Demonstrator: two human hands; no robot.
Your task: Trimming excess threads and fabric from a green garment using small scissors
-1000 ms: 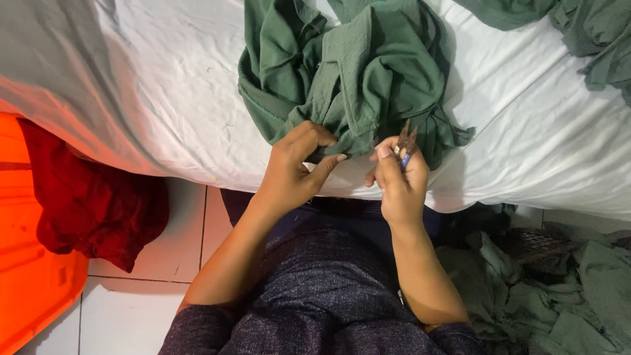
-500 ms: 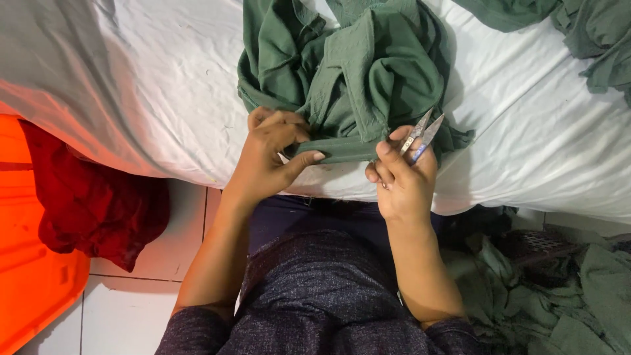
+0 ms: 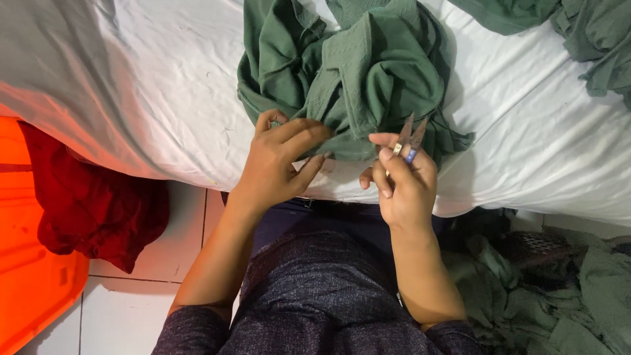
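The person sits at the edge of a bed covered in a white sheet (image 3: 131, 98), looking down at a crumpled green garment (image 3: 374, 72) that lies bunched on the sheet right in front of them. The left hand (image 3: 279, 164) rests on the garment's lower edge, fingers bent and closed on a fold of the green cloth, the thumb tucked underneath where the fabric meets the sheet. The right hand (image 3: 401, 181) sits just beside it, a little to the side of the garment's hem, and it grips a small pair of thread snips (image 3: 411, 135) (metal blades, with a bit of blue at the handle). The blades point up and away from the person, slightly parted, their tips over the green cloth; the fingers curl round the handle and the forefinger stretches toward the fabric.

More green clothes (image 3: 591, 39) lie in the far corner of the bed, well apart from the hands. On the floor to the person's right there is another heap of green cloth (image 3: 578, 289), partly over something dark and meshed that I cannot make out. To the left, a dark red cloth (image 3: 92, 204) hangs over the rim of an orange tub (image 3: 26, 289), which stands on white floor tiles (image 3: 131, 309).
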